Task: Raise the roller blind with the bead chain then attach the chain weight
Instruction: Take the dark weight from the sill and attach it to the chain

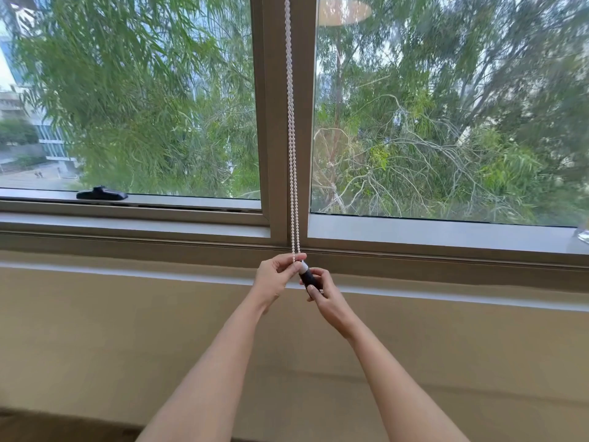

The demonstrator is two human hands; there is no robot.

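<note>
Bead chain (292,129) hung straight down the window frame (274,122) between two panes. Left hand (276,275) pinched its bottom loop. Right hand (322,293) gripped the dark chain weight (308,277), touching the chain.

1. The white plastic bead chain (291,129) hangs straight down in two thin strands, side by side. It runs in front of the brown post in the middle of the window, from the top edge down past the sill.
2. The small black tube-shaped chain weight (308,277) with a white cap sits at the chain's bottom end, tilted a little, cap up.
</note>
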